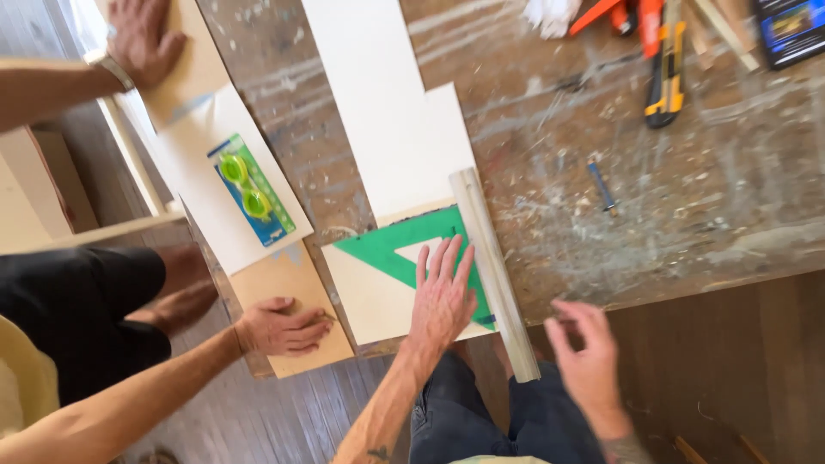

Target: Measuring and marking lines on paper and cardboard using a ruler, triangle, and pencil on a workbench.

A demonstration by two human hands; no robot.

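left hand (443, 296) flat, fingers spread, pressing down, right hand (586, 357) lifted, fingers loosely curled, both forearms reaching forward

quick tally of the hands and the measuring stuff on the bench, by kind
Person's own hands: 2, left hand flat on the green set square, right hand off the bench edge
Co-worker's hands: 2, one on the brown board, one at top left
Green set squares: 1
Metal straightedges: 1
Total: 6

Blue-green goggle pkg (253, 190) on white board; dark box (791, 30) top-right corner.
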